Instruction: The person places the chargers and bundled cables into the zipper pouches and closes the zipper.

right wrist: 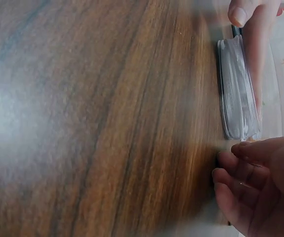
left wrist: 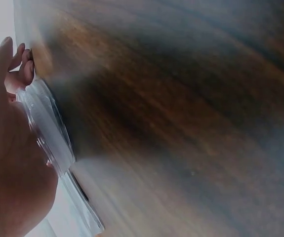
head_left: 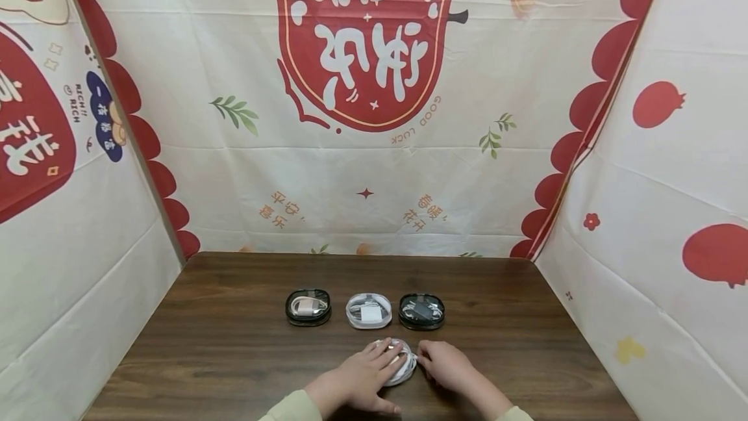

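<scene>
A white-edged oval zip case (head_left: 407,369) with a clear top lies near the front of the table. My left hand (head_left: 368,372) rests on it, its straight fingers spread over the top. At the case's right end, my right hand (head_left: 445,364) has curled fingers. Its thumb and forefinger pinch the zipper pull, which the fingertips mostly hide. From the right wrist view, the case (right wrist: 238,91) stands out as a low, clear-sided band between both hands. In the left wrist view its side wall (left wrist: 50,128) shows beneath my palm. My left hand covers much of its contents.
Behind my hands, three similar oval cases stand in a row: a black-edged one (head_left: 308,308) with a pale charger and cable, a white-edged one (head_left: 369,312) with a white charger, and a black-edged one (head_left: 422,312) with a dark charger. Printed cloth (head_left: 327,174) surrounds the wooden table (head_left: 234,356).
</scene>
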Motion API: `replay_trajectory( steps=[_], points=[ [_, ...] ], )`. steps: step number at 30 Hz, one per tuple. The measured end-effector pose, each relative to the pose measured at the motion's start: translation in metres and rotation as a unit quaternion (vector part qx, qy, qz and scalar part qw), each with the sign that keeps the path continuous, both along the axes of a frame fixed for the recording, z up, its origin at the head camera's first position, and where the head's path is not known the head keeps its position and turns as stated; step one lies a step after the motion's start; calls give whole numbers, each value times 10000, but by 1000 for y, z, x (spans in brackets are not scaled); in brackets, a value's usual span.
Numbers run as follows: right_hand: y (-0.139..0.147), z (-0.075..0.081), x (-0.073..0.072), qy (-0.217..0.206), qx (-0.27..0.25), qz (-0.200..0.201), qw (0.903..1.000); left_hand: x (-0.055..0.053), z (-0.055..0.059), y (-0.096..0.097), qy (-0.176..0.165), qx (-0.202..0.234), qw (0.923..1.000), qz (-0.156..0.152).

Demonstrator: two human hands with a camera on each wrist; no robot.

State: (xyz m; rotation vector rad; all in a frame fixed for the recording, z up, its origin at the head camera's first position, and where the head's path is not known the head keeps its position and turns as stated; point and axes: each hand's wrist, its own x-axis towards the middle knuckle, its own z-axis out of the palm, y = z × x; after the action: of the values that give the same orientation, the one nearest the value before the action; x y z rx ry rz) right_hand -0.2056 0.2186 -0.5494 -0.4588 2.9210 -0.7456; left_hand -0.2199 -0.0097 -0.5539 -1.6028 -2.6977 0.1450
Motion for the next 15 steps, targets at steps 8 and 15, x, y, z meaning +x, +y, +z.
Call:
replay_trajectory(
  steps=[8, 15],
  points=[
    [-4, 6, 4, 863, 758, 51, 9934, 5, 4, 2, 191, -20, 9997, 124],
    [-4, 9, 6, 890, 788, 199, 9927, 7, 2, 1, 306, -54, 9994, 163]
  ],
)
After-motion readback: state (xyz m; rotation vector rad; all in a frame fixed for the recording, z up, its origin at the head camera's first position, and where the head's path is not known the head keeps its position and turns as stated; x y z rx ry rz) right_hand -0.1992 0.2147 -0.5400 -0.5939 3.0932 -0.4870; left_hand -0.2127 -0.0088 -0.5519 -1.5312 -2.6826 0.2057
